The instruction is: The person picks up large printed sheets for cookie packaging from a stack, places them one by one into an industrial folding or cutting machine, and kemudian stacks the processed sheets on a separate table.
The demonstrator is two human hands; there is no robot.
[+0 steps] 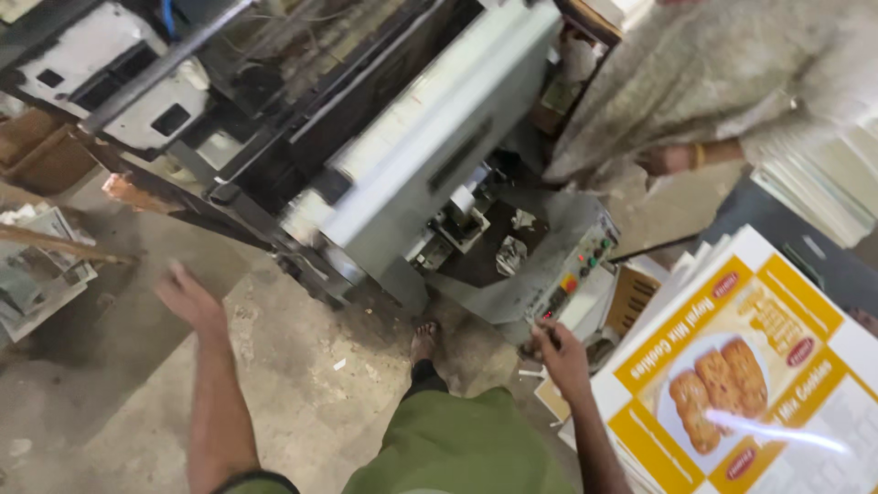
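Far left: a stack of loose printed papers (41, 265) on a low surface, with a brown box (41, 155) behind it.

Left hand (187, 295): raised over the bare concrete floor (302, 384), fingers spread and loose, holding nothing, touching nothing; somewhat blurred.

Centre: a large grey printing machine (430, 146), its long axis running from lower left to upper right. At its near end a control panel (576, 274) with small red and green buttons faces the person. Below it, a sandalled foot (423, 340) and a green-clad leg (457, 448) on the floor.

Right hand (560, 355): just below the control panel, fingers drawn together around something small and thin; what it pinches cannot be told. This hand is much the nearer to the panel, which lies up and slightly right of it; the left hand is well apart from the panel.

Right: a stack of printed cardboard sheets (759, 366), white and yellow with biscuit pictures, just beside the right hand, long edges slanting from lower left to upper right.

Upper right: another person in a pale garment (722, 73), their hand (668, 160) with a gold bangle near the machine's far side.
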